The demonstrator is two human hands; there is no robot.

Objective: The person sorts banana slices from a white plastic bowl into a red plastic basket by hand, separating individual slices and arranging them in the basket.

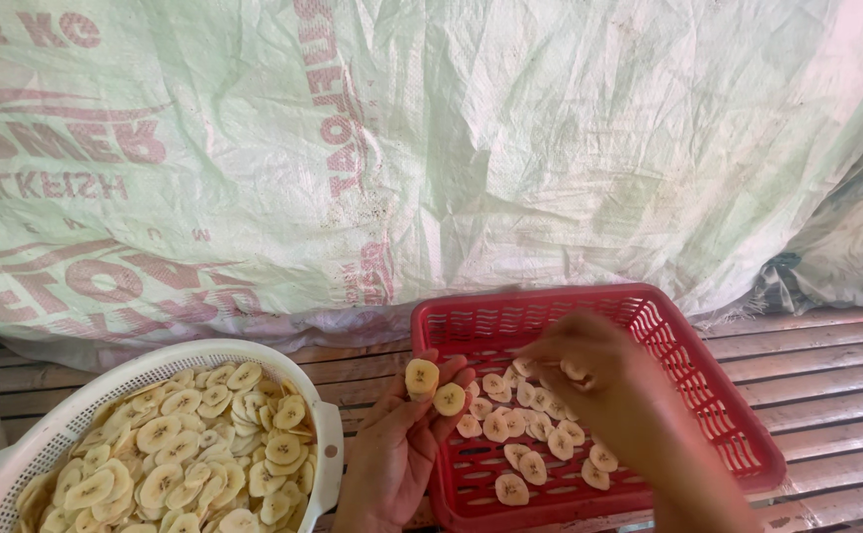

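Head view: the left hand, palm up beside the red tray, pinches pale round banana slices flat-faced toward us. The right hand, over the tray, curls around another slice.

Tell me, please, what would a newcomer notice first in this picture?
First, the red basket at lower centre, with pale banana slices laid flat inside it. The right hand is over those slices, while the left hand beside the basket holds two slices at its fingertips. At lower left, a white basket is heaped with more slices, and a large printed woven sheet fills the background.
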